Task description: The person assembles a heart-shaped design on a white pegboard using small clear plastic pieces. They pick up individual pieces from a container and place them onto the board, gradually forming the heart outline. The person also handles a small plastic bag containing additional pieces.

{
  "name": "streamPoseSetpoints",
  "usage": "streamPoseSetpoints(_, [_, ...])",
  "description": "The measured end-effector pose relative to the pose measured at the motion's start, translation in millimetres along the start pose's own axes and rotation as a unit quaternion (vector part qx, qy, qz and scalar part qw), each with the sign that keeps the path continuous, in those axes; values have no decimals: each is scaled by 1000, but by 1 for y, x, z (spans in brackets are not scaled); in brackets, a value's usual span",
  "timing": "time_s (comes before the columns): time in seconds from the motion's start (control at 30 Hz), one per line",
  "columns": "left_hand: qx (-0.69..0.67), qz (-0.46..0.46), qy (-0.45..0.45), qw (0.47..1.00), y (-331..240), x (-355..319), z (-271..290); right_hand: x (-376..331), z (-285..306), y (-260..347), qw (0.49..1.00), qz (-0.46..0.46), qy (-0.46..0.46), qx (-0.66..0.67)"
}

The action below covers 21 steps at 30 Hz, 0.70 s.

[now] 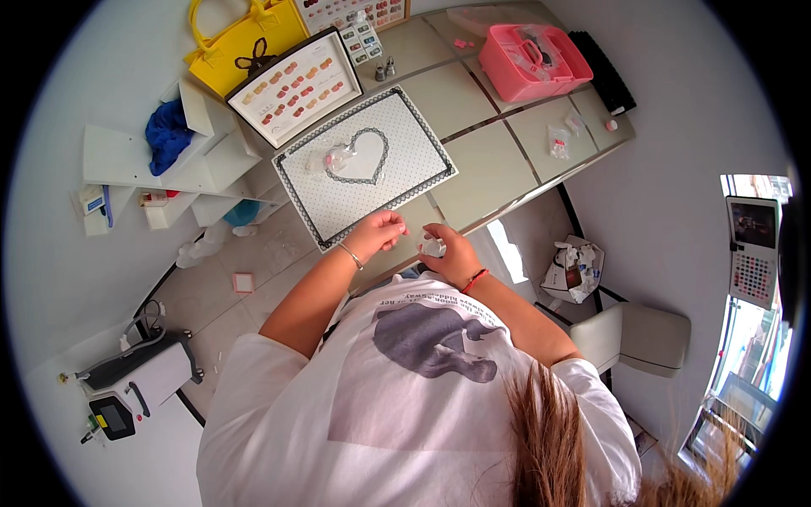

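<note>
In the head view, the left hand [378, 235] pinches what looks like a tiny pink bit [406, 230] (maybe already unpacked). The right hand [457, 258] grips a small clear plastic bag [433, 247]. A pink-and-clear plastic bag [340, 157] on the white dotted mat [411, 156] looks left to do.

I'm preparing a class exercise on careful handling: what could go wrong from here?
The right hand holds a small clear plastic item near the edge of the table; if it slips, it could drop to the floor.

The crumpled clear plastic lying loose on the white mat might be brushed aside.

The small packet near the table's edge could be knocked off.
</note>
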<state>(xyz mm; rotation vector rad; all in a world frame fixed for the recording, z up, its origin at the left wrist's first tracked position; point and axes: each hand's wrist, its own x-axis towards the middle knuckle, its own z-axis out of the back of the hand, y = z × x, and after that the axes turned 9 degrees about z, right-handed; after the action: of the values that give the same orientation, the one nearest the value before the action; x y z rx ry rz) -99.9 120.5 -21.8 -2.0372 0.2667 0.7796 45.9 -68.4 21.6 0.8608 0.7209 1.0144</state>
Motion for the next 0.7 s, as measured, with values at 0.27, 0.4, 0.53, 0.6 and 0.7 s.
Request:
streamPoseSetpoints(0.27, [-140,31,-62,988,-8,5,16,0,2,-6,1000,-4,3,1])
streamPoseSetpoints(0.4, [-90,43,-184,978,-3,21,37,0,2,-6,1000,-6,3,2])
streamPoseSetpoints(0.53, [-135,99,-240,956,18,42,78,1,1,-8,1000,-8,5,3])
streamPoseSetpoints(0.6, [-144,112,-244,953,23,44,86,0,1,-8,1000,-13,4,0])
streamPoseSetpoints(0.7, [-125,109,-245,955,25,44,91,0,2,-12,1000,-10,-2,0])
